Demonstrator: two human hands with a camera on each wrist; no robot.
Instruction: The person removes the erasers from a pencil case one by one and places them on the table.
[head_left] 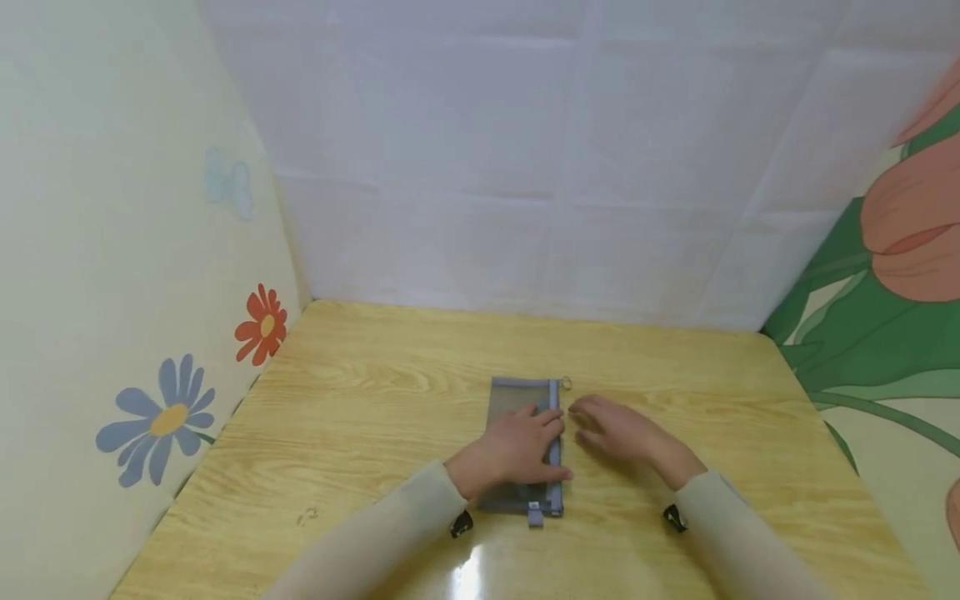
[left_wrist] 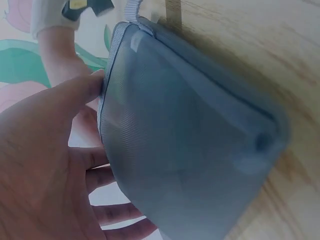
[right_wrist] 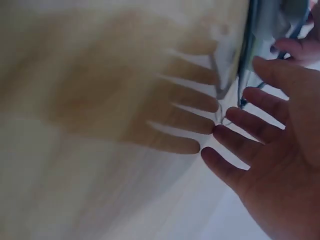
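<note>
A translucent blue-grey mesh zipper pouch (head_left: 517, 393) lies flat on the wooden table, its lavender zipper edge towards the right. A metal ring (head_left: 566, 383) sticks out at its far right corner and a small fabric tab (head_left: 535, 515) at the near end. My left hand (head_left: 521, 446) rests across the pouch with fingers spread, the thumb and fingertips at the zipper edge. In the left wrist view the pouch's mesh side (left_wrist: 175, 130) fills the middle. Just right of the pouch, my right hand (head_left: 618, 429) hovers with fingers extended and nothing between them.
The table (head_left: 375, 358) has a wood-grain top that reflects light near the front. A white sheet (head_left: 465, 167) hangs behind it. Walls with painted flowers stand on the left and right, including a blue flower (head_left: 165, 421) and a pink tulip (head_left: 915, 225).
</note>
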